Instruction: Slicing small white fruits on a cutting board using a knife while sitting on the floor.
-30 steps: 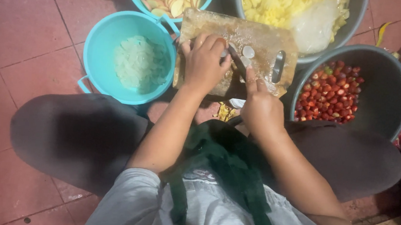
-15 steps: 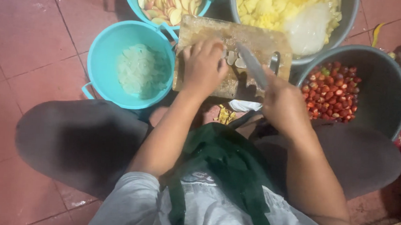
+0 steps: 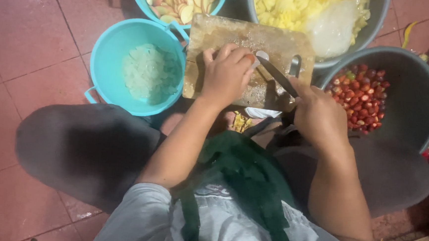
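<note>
A worn wooden cutting board (image 3: 215, 33) lies on the floor in front of my knees. My left hand (image 3: 225, 75) presses a small red fruit (image 3: 249, 58) down on the board with its fingertips. My right hand (image 3: 320, 114) grips the handle of a knife (image 3: 276, 73); the blade angles up and left and its tip meets the fruit. A pale cut slice (image 3: 262, 54) lies beside the blade. A second knife or peeler (image 3: 294, 66) rests on the board's right side.
A turquoise bucket (image 3: 110, 49) holds chopped pale pieces. Another turquoise tub (image 3: 179, 4) above it holds sliced fruit. A grey basin (image 3: 374, 21) holds yellow chunks and a plastic bag. A dark grey bucket (image 3: 415, 88) at right holds small red fruits. Red floor tiles (image 3: 31, 30) surround everything.
The knife was lifted clear of the board half a second ago and has come back down onto the fruit. My left hand stayed on the board holding the fruit.
</note>
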